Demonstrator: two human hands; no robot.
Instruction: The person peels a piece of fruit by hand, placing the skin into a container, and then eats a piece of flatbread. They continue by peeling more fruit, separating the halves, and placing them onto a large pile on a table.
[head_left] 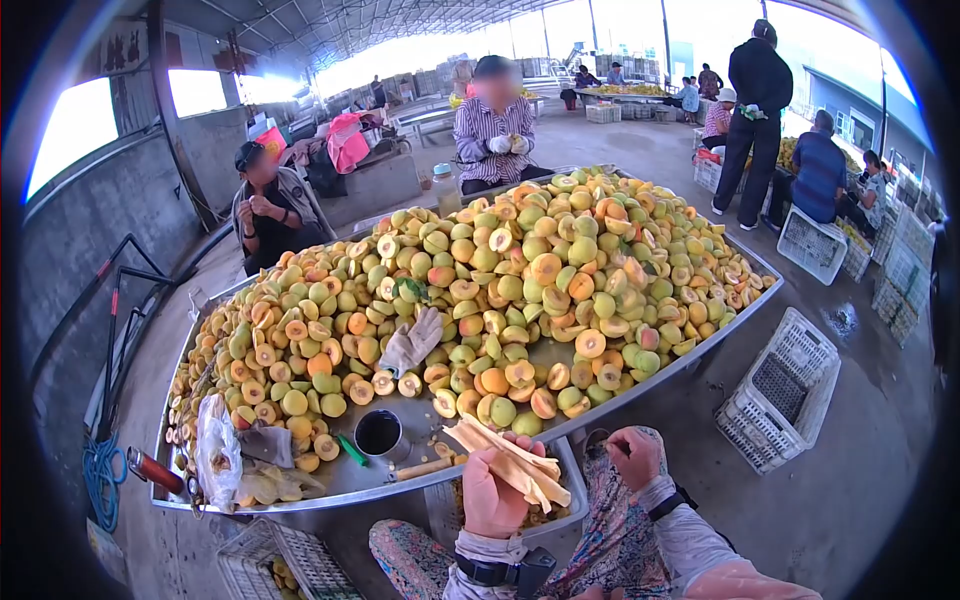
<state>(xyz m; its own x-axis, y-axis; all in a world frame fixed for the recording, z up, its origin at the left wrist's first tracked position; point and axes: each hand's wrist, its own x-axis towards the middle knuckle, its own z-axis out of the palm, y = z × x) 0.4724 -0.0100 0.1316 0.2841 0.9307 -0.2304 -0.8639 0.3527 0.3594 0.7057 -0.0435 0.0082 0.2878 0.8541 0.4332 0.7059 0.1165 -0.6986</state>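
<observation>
Head view: left hand (492, 492) grasps pale peeled strips (512, 460) just past the near rim of the metal table (640, 385); right hand (634, 456) clenched, nothing visible in it, off that rim; halved peaches (520, 270) heaped on table, cup (380, 434) near strips

Left hand (492, 495) grips a bundle of pale tan, flat folded strips (512, 462) above the metal tray's near rim (330, 495). Right hand (633, 457) closed loosely, off the tray edge. Heap of halved yellow-orange peaches (480, 290) fills the tray; grey glove (410, 343) on top; dark metal cup (380, 434) near the left hand.
</observation>
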